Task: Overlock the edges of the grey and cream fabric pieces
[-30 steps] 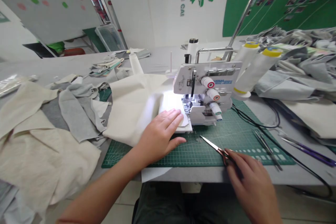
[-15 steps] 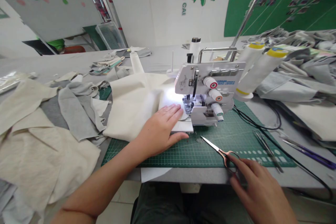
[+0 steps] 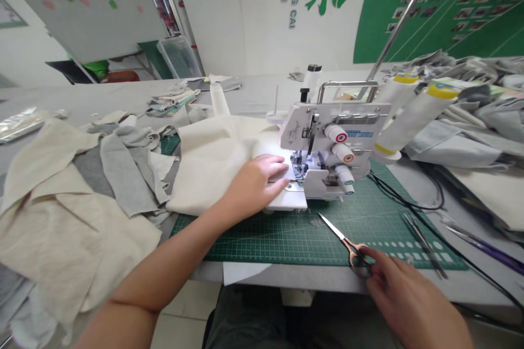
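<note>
My left hand (image 3: pixel 257 182) is at the bed of a white overlock sewing machine (image 3: pixel 335 125), beside its lit needle area. Its fingers are bent over the front edge of a cream fabric piece (image 3: pixel 204 166), with the thumb drawn close below them. The fabric spreads leftward from the machine. My right hand (image 3: pixel 413 289) is closed around the handles of a pair of scissors (image 3: pixel 347 245), rose-coloured at the grips. Their blades look closed and point toward the machine, over the green cutting mat (image 3: pixel 262 240).
Cream and grey fabric pieces (image 3: pixel 73 218) pile up on the left. Tweezers (image 3: pixel 423 242) and a purple-handled tool (image 3: pixel 487 248) lie at right, near black cables (image 3: pixel 405 196). Thread cones (image 3: pixel 426 114) stand behind the machine, with more fabric (image 3: pixel 478 142) beyond.
My left fingers, flat on the fabric before, are now bent at its front edge, and the thumb has moved up toward them. More of the machine's bed shows. My right hand still holds the scissors.
</note>
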`<state>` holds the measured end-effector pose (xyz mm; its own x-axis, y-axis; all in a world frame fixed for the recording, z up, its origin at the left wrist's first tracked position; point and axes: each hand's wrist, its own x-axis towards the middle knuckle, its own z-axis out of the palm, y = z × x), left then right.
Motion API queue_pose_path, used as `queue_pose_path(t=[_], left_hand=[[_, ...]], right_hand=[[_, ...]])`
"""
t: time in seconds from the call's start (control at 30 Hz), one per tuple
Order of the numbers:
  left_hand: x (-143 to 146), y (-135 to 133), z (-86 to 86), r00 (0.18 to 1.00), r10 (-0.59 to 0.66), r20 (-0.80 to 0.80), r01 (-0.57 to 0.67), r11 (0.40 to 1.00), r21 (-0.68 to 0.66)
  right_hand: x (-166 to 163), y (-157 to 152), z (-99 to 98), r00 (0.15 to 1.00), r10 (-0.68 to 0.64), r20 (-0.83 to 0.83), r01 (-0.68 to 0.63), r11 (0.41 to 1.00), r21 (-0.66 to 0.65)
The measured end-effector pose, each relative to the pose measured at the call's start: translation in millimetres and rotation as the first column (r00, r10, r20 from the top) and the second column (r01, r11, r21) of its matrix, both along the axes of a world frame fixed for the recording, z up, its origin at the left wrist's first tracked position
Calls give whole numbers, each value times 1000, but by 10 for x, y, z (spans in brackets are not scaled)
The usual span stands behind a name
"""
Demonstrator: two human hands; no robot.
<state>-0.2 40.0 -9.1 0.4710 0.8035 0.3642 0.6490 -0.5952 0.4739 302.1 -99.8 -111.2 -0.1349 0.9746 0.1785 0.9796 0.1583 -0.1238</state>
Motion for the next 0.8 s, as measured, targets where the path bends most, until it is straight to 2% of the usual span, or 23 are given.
queue_pose_path(t=[0.13, 0.27, 0.43, 0.53, 0.7, 0.8], left_hand=[[-36, 92, 9, 999, 0, 38, 1, 1000, -22], [-62, 173, -2, 998, 12, 55, -11, 1000, -21], [-44, 335, -16, 995, 67, 74, -68, 998, 4], [-35, 451, -4, 995, 81, 65, -82, 997, 7], [-24, 575, 24, 1000, 14, 21, -14, 1000, 7], [-3, 602, 17, 1000, -9, -3, 9, 1000, 3]], right_hand=[[-53, 21, -14, 998, 21, -68, -16, 997, 72], [-107, 63, -40, 985, 115, -129, -100, 988, 117], [-46, 144, -42, 984, 98, -151, -90, 994, 59], [-24, 181, -1, 991, 93, -98, -93, 996, 5], [-100, 250, 112, 997, 30, 71, -26, 998, -61], [-149, 310, 176, 997, 33, 64, -26, 994, -110]])
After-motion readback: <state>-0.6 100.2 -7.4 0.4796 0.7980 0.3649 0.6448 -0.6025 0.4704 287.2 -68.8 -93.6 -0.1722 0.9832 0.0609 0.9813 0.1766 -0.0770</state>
